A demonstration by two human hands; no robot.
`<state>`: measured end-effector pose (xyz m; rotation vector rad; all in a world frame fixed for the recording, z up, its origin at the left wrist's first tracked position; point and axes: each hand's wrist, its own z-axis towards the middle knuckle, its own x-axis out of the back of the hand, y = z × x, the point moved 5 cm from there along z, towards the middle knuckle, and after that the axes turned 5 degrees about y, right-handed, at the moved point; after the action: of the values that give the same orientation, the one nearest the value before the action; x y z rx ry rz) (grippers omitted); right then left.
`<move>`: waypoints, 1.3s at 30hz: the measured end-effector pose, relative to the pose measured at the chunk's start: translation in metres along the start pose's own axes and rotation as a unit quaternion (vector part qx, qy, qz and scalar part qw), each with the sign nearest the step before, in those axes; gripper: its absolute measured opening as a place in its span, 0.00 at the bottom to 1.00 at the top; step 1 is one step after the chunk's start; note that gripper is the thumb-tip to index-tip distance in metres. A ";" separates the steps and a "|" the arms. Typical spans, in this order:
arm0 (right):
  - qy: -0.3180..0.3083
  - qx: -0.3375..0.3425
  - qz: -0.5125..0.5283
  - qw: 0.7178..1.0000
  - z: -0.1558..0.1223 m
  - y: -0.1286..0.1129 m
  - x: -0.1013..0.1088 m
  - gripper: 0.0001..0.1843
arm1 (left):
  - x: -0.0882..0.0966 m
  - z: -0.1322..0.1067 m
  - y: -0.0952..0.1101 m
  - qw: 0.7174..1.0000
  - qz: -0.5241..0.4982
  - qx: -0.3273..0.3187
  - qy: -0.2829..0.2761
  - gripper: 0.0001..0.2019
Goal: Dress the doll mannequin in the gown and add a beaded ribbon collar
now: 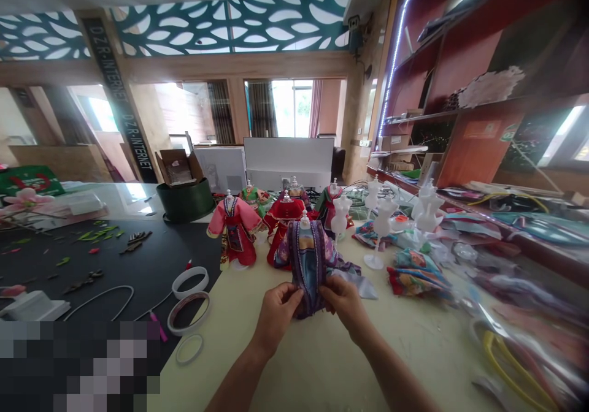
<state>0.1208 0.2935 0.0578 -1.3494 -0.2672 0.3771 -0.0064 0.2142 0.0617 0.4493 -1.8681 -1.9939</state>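
A small purple and blue doll robe with beaded trim hangs on a white mini mannequin in front of me. My left hand pinches the robe's lower left front edge between thumb and fingers. On the other side, my right hand pinches the lower right edge in the same way. Just behind stand a red doll dress and, to the left, a pink and red doll robe on their own stands. Bare white mini mannequins are to the right.
Tape rolls and a pink pen-like item lie at the left, by a black mat. Folded colourful fabric and yellow-handled scissors are at the right. A dark green round container stands farther back.
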 end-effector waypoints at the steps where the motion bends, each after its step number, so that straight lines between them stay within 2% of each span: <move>1: 0.000 -0.002 -0.002 1.000 0.000 0.000 0.000 0.11 | 0.000 -0.001 0.000 1.000 -0.002 0.005 -0.004 0.14; 6: -0.006 -0.006 -0.010 1.000 -0.001 -0.007 0.003 0.11 | -0.003 -0.001 0.000 1.000 -0.001 0.018 -0.003 0.11; 11: -0.101 -0.023 0.002 0.995 -0.009 -0.021 -0.001 0.11 | -0.005 0.001 0.000 1.000 -0.007 0.020 0.009 0.08; 15: -0.163 -0.044 0.025 0.985 -0.017 -0.018 -0.014 0.10 | -0.008 0.001 0.001 1.000 -0.009 0.016 0.004 0.08; 22: -0.090 -0.069 -0.023 0.993 -0.017 -0.010 -0.022 0.07 | -0.007 0.002 0.002 1.000 0.011 -0.002 0.011 0.09; 29: -0.102 -0.068 -0.034 0.992 -0.020 -0.013 -0.025 0.06 | -0.005 0.004 0.001 0.999 0.032 -0.010 0.018 0.10; 34: -0.076 -0.059 -0.056 0.994 -0.018 -0.007 -0.025 0.07 | -0.007 0.001 0.002 0.999 0.035 -0.011 0.010 0.14; 39: -0.074 -0.022 -0.097 0.992 -0.018 0.000 -0.025 0.08 | -0.007 -0.006 0.004 0.999 0.032 -0.014 0.005 0.18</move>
<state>0.1054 0.2673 0.0550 -1.3281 -0.5277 0.3100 0.0023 0.2121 0.0656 0.3864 -1.8232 -1.9702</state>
